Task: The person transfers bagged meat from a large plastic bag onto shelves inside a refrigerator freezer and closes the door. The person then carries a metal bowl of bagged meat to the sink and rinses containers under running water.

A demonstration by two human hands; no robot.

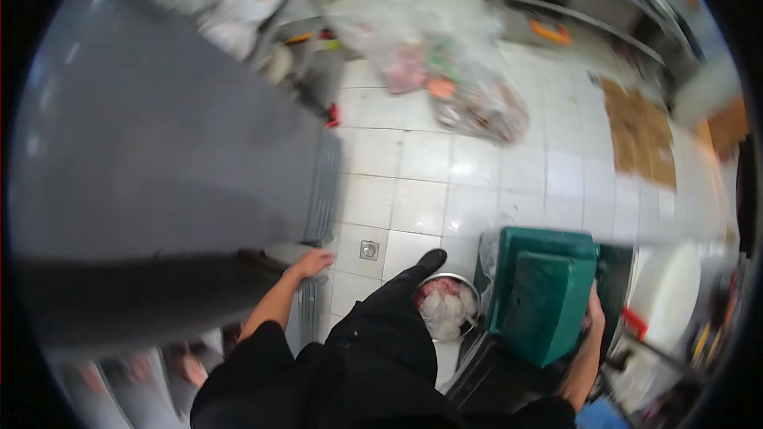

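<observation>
My right hand (593, 314) grips the right side of a green plastic bin (540, 294), with part of the fingers hidden against its wall. The bin is tilted above a dark surface at my right. My left hand (314, 260) reaches out with fingers stretched, beside the edge of a large grey metal door (183, 127); whether it touches the door I cannot tell. A round metal bowl (473, 326) with reddish meat and clear plastic (445, 310) stands low by my leg, left of the bin.
Filled plastic bags (477, 103) lie on the white tile floor (417, 202), with a flat piece of cardboard (640, 135) to their right. A floor drain (369, 250) is near my foot. A steel counter (588, 0) stands at the back right, and a round white container (675, 294) at the right.
</observation>
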